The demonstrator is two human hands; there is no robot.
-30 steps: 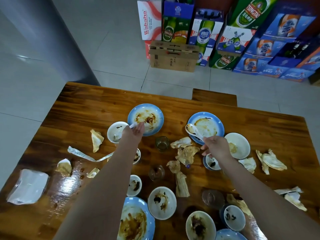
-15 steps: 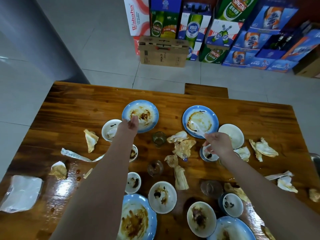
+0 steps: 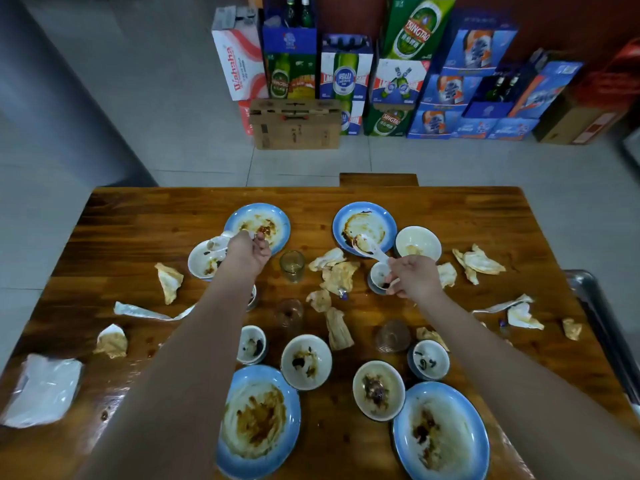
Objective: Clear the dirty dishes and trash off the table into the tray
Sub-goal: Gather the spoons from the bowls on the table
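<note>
Our left hand [image 3: 247,252] has its fingers curled round the handle of a white spoon [image 3: 217,242]. The spoon's scoop sticks out to the left of the hand, above the far rim of a dirty white bowl [image 3: 202,263]. Just beyond the knuckles lies a sauce-smeared blue plate [image 3: 273,216].

Our right hand [image 3: 414,277] pinches the handle end of a second spoon [image 3: 367,247] between thumb and curled fingers. From the hand the handle runs up and to the left, and the stained scoop sits over the near edge of another blue plate [image 3: 365,221]. A small cup [image 3: 378,273] stands just left of this hand, under the handle.

Between our two hands stand a drinking glass [image 3: 292,266] and a heap of crumpled napkins [image 3: 334,271]. More soiled bowls, plates and napkins lie scattered over the wooden table [image 3: 138,220].

The metal tray [image 3: 594,299] shows only as a rim at the table's right edge, well apart from both hands and both spoons.
</note>
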